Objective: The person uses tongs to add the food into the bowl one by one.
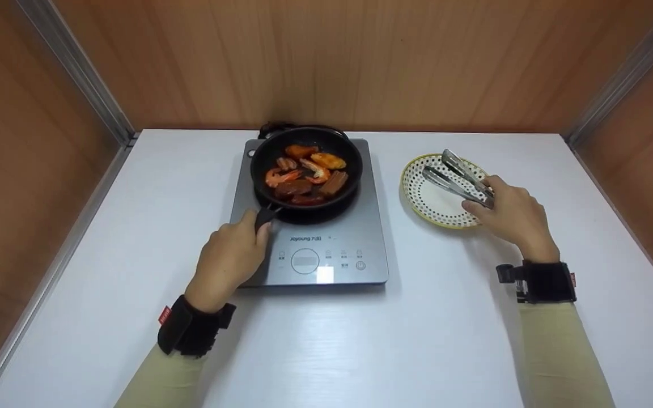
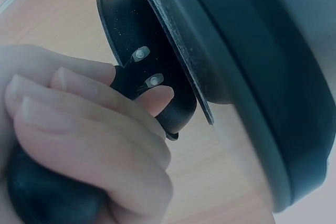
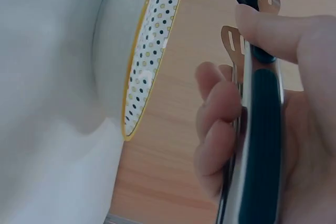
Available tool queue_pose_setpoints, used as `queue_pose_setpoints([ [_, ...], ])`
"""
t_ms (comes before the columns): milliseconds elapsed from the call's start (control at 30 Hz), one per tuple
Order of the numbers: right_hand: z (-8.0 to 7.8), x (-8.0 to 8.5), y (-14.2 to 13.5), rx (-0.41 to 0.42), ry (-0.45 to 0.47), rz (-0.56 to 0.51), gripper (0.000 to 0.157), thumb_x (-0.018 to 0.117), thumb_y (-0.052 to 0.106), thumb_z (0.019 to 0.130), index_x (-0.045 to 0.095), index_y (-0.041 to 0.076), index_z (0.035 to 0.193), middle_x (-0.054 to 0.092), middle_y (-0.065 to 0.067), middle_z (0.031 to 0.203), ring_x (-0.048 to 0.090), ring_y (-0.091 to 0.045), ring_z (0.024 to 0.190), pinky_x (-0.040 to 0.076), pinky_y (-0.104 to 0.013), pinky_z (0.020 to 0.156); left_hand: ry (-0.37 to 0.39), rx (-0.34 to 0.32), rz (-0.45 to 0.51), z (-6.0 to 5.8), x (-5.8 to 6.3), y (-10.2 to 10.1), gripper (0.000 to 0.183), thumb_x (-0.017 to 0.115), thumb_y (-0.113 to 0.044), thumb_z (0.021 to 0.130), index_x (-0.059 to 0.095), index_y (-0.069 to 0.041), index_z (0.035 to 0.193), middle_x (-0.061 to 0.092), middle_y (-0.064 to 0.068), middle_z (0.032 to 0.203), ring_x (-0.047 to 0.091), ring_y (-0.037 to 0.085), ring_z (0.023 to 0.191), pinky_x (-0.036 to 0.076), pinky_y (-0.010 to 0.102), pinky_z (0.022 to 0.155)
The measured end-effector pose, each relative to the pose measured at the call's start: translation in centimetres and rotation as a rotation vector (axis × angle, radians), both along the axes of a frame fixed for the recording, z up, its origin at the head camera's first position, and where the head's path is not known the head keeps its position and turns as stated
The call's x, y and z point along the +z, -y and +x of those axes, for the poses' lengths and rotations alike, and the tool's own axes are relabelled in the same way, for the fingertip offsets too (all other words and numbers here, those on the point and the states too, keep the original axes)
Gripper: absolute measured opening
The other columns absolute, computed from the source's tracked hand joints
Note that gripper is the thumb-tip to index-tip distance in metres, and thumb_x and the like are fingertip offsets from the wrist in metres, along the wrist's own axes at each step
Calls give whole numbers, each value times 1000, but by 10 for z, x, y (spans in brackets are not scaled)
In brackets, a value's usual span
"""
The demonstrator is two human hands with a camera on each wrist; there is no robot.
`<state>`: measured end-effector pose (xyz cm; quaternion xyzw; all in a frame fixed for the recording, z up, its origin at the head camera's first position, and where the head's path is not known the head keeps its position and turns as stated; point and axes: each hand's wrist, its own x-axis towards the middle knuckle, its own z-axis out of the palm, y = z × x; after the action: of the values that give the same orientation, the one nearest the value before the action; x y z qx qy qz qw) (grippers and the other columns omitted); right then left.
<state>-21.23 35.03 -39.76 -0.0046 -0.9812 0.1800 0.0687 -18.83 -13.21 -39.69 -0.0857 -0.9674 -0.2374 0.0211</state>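
My left hand [image 1: 230, 255] grips the black handle [image 1: 266, 216] of a frying pan [image 1: 355, 170]. In the left wrist view the fingers [image 2: 100, 145] curl round that handle beside the pan's outer wall [image 2: 262, 93]. Shrimp [image 1: 282, 177], browned meat pieces [image 1: 293, 188] and orange-glazed pieces [image 1: 328, 161] lie in the pan. Metal tongs [image 1: 457, 178] are held in my right hand [image 1: 511, 212], their two slotted tips apart over a dotted plate [image 1: 437, 212] with a yellow rim. The right wrist view shows thumb and fingers round the tongs' dark-sided arms [image 3: 265, 145], with nothing between the tips.
Beneath the pan is a grey induction cooker [image 1: 372, 249] with touch controls at its front. It stands on a white table [image 1: 326, 345]. Wood-grain panels [image 1: 326, 62] close off the back and both sides.
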Motion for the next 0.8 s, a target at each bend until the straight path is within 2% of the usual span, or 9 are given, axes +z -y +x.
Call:
queue_pose_setpoints([
  [100, -1, -4, -4, 0, 28, 4, 65, 71, 53, 98, 58, 4, 139, 68, -19, 100, 61, -39, 92, 43, -51, 67, 4, 1, -2, -1, 0, -1, 28, 54, -30, 112, 58, -3, 108, 66, 21, 80, 61, 32, 67, 44, 44, 55],
  [200, -2, -9, -8, -5, 52, -1, 69, 71, 54, 98, 57, 2, 141, 70, -25, 114, 64, -46, 103, 47, -60, 74, 10, -1, -3, -2, 0, -1, 28, 54, -31, 112, 58, -3, 110, 66, 21, 81, 61, 32, 68, 44, 44, 55],
  [367, -5, -17, -11, -15, 82, -21, 70, 71, 52, 99, 57, -1, 143, 64, -31, 134, 60, -55, 122, 46, -70, 88, 19, 0, 1, -2, -1, -1, 28, 53, -31, 112, 58, -4, 110, 67, 22, 82, 63, 33, 69, 45, 45, 56],
  [633, -10, -30, -2, -81, 25, 11, 65, 75, 45, 97, 63, -2, 139, 67, -32, 126, 63, -53, 114, 47, -69, 85, 8, -1, 4, 0, -2, 2, 29, 53, -32, 112, 58, -4, 110, 67, 23, 82, 64, 35, 69, 46, 47, 55],
  [800, -12, -40, 6, -103, -46, 7, 63, 80, 38, 94, 64, -3, 139, 68, -32, 126, 59, -53, 108, 42, -65, 91, 8, 0, 9, 0, -2, 2, 28, 54, -32, 112, 58, -4, 108, 66, 21, 79, 62, 33, 65, 44, 44, 53],
])
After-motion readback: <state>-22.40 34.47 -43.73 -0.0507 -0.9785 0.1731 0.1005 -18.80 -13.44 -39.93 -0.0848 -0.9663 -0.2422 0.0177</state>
